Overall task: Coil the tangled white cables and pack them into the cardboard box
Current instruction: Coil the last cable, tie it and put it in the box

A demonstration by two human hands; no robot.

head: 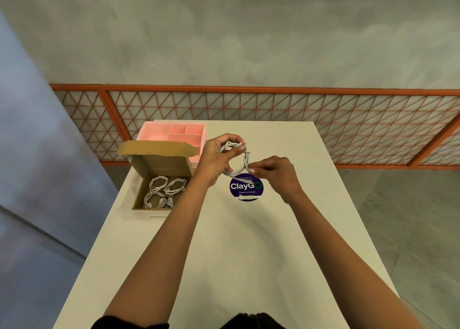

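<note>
White table [249, 254] — left hand [214, 157] grips cable coil [246, 160], long axis near-to-far — right hand [278, 173] pinches its near edge.

A matt brown cardboard box [159, 165], a smooth pink plastic tray [174, 133] and a matt white table [224, 254] are seen.

cardboard box [159, 165] set at left edge of table [224, 254], coiled cables [164, 190] laid in it. compartment tray [171, 134] placed just behind box. sticker [245, 187] stuck mid-table, right of box. cable loop [245, 160] held over sticker, between left hand [215, 155] and right hand [277, 173].
</note>
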